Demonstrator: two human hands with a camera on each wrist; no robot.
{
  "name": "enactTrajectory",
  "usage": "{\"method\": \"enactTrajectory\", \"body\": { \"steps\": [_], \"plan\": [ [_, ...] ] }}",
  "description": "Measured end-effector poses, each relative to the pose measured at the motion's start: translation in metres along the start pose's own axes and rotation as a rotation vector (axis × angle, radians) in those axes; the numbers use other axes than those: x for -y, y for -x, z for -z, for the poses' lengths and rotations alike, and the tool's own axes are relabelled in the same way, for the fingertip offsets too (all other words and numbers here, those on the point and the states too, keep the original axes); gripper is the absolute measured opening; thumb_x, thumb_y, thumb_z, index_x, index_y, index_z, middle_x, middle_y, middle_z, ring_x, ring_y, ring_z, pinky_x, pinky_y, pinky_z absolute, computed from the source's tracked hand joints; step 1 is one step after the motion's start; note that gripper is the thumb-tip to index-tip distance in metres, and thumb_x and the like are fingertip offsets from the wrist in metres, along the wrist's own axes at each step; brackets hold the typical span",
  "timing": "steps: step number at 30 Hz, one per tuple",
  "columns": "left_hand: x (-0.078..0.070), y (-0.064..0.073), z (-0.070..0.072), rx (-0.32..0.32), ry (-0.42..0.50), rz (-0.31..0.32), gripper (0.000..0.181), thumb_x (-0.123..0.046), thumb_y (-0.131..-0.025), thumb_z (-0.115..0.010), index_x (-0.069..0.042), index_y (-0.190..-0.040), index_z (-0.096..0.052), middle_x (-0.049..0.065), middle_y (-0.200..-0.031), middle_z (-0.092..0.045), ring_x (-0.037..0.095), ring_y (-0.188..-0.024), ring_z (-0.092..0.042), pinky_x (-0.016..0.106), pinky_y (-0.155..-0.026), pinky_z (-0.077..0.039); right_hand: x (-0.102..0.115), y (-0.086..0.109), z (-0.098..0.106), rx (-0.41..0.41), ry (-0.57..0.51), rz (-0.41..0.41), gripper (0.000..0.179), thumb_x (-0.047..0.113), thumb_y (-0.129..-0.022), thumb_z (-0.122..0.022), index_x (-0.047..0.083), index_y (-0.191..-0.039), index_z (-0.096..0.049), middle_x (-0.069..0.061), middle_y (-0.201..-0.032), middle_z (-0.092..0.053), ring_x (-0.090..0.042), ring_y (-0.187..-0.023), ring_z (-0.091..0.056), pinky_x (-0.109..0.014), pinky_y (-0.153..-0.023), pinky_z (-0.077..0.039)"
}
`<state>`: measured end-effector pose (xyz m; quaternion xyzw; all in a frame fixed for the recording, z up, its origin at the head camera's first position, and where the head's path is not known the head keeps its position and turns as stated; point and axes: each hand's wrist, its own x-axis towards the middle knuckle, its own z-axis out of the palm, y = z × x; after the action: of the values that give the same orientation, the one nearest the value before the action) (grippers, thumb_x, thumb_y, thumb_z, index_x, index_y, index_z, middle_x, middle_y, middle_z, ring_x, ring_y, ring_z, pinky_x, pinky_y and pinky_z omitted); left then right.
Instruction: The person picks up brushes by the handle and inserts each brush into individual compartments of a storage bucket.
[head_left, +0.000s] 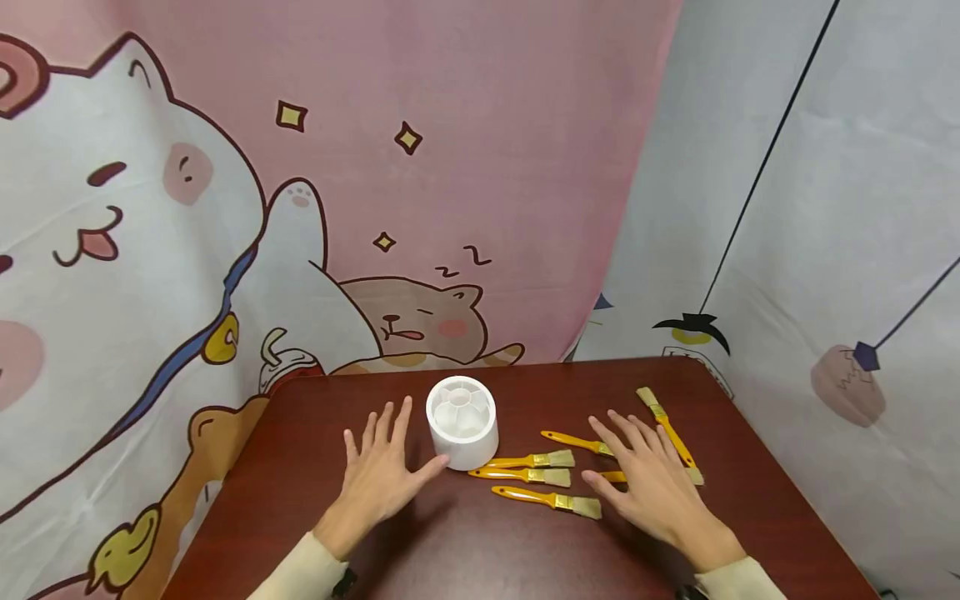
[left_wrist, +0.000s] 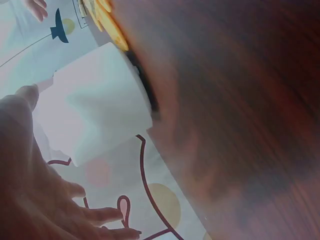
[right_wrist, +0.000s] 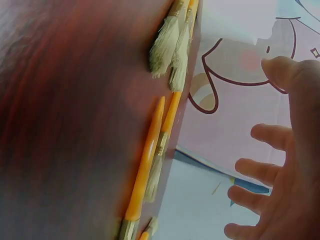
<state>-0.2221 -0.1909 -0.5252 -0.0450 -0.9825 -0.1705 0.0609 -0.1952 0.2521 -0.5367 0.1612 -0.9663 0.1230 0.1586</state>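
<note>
A white round holder (head_left: 467, 452) with petal-like compartments inside stands upright near the table's middle. My left hand (head_left: 381, 477) hovers beside its left side with fingers spread; the thumb points at the holder, and whether it touches cannot be told. In the left wrist view the holder (left_wrist: 105, 100) is close to the thumb. Several paintbrushes with yellow handles lie right of the holder, one of them the nearest paintbrush (head_left: 525, 494). Over other brushes, including a far-right paintbrush (head_left: 677, 437), my right hand (head_left: 654, 483) is spread and holds nothing. It partly hides some of them.
The dark red-brown table (head_left: 480, 558) runs to a back edge against a pink curtain (head_left: 525, 167) printed with cartoon cats. A pale printed curtain (head_left: 847, 208) hangs along the right side.
</note>
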Motion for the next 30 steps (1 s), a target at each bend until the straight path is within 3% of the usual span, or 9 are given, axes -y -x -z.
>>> {"method": "enactTrajectory", "body": {
  "steps": [10,17,25,30],
  "plan": [
    [-0.016,-0.008,-0.006,-0.077,0.034,-0.059,0.126,-0.094,-0.093,-0.07,-0.026,-0.188,-0.021,0.019,-0.186,-0.043,0.05,-0.166,-0.051,0.087,-0.135,-0.026,0.006,-0.007,-0.003,0.044,-0.01,0.01,0.076,0.061,-0.106,-0.08,0.028,-0.172,-0.059,-0.014,-0.173,-0.06,-0.049,-0.148,-0.061,-0.081,-0.121,-0.047],
    [-0.024,-0.016,-0.007,-0.088,0.066,-0.074,0.128,-0.092,-0.092,-0.074,-0.025,-0.188,-0.021,0.018,-0.185,-0.045,0.049,-0.16,-0.056,0.079,-0.131,-0.041,0.02,-0.014,-0.005,0.082,-0.019,0.037,0.068,0.054,-0.106,-0.084,0.024,-0.165,-0.066,-0.014,-0.167,-0.065,-0.048,-0.148,-0.064,-0.078,-0.119,-0.051],
    [-0.03,-0.024,-0.008,-0.088,0.113,-0.064,0.129,-0.088,-0.091,-0.079,-0.023,-0.188,-0.023,0.017,-0.183,-0.046,0.046,-0.153,-0.062,0.07,-0.117,-0.055,0.033,-0.022,-0.008,0.074,0.001,0.156,0.048,0.049,-0.103,-0.09,0.022,-0.141,-0.079,-0.002,-0.139,-0.074,-0.03,-0.128,-0.072,-0.061,-0.104,-0.062],
    [-0.034,-0.026,-0.01,-0.093,0.142,-0.068,0.13,-0.085,-0.09,-0.083,-0.022,-0.188,-0.023,0.016,-0.18,-0.049,0.044,-0.146,-0.065,0.068,-0.109,-0.058,0.038,-0.023,-0.01,0.108,-0.003,0.222,0.038,0.045,-0.101,-0.093,0.026,-0.132,-0.081,0.008,-0.123,-0.072,-0.016,-0.108,-0.067,-0.046,-0.09,-0.059]
  ]
}}
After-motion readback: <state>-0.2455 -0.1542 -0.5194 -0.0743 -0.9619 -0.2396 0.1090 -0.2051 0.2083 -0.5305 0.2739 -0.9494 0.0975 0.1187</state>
